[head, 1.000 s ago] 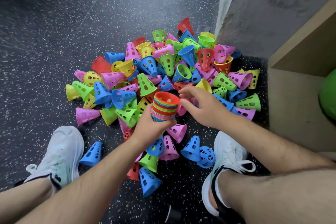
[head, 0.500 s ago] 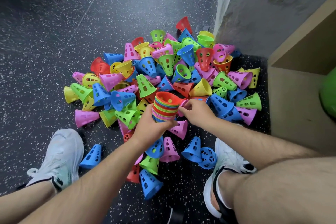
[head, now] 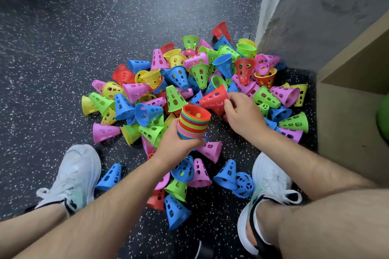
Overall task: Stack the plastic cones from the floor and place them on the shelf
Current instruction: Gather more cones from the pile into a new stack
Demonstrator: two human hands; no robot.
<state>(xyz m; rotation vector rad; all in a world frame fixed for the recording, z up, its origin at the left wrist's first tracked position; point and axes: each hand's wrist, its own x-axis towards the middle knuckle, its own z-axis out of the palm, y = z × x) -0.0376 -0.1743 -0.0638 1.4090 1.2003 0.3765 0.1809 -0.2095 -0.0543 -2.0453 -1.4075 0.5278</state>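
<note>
A big heap of perforated plastic cones point(head: 189, 82) in pink, blue, green, yellow and red lies on the dark speckled floor. My left hand point(head: 176, 145) grips a multicoloured stack of nested cones point(head: 193, 122), wide ends up, with a red one on top. My right hand point(head: 242, 113) pinches the rim of a red cone point(head: 212, 99) lying on its side just right of the stack. The wooden shelf point(head: 349, 111) stands at the right edge.
My two white shoes point(head: 73, 176) point(head: 271, 183) flank several loose cones near my feet. A grey wall point(head: 315, 12) rises behind the pile at the right. Something green point(head: 383, 118) sits inside the shelf. Bare floor lies to the left and beyond.
My right hand has let go of the pink cone beside the stack and moved up and right to take hold of the red cone. The stack has barely moved.
</note>
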